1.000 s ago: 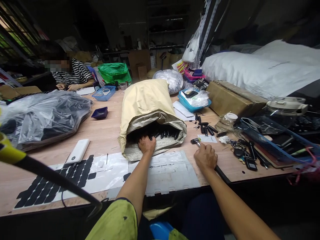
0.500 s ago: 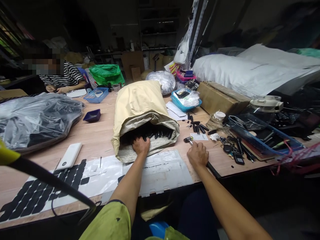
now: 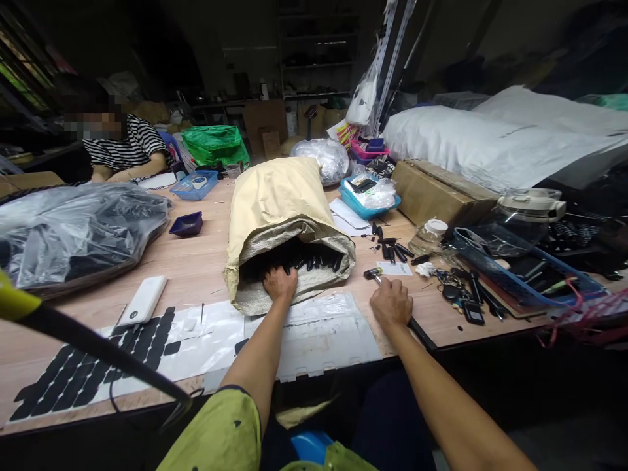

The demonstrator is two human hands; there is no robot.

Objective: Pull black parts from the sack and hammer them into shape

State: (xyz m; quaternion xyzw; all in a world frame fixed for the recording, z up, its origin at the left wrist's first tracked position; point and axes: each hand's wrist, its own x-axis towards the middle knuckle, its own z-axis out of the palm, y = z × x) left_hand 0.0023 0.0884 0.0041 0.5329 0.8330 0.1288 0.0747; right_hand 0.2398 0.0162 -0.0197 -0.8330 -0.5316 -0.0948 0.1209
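Observation:
A cream woven sack point(image 3: 279, 193) lies on its side with its mouth towards me. Many glossy black pieces point(image 3: 318, 261) lie in the dark just inside. My left hand point(image 3: 280, 285) reaches into the opening, its back showing; the fingertips are lost among the black pieces, and what they hold, if anything, is hidden. On the table to the right, my right hand point(image 3: 391, 303) is closed round a small hammer point(image 3: 373, 273). The hammer's metal head points left and its black handle runs out behind the hand, towards the table edge.
Black handle-like parts point(image 3: 390, 247), a glass jar point(image 3: 428, 237), keys point(image 3: 454, 288) and a blue basket point(image 3: 530, 261) lie to the right. A white power bank point(image 3: 143, 299) and a purple tray point(image 3: 186, 224) are left. A co-worker point(image 3: 130, 147) sits at the far left.
The whole view has shifted slightly to the right across the picture. My left hand stays in the sack's mouth, and my right hand keeps its grip on the hammer.

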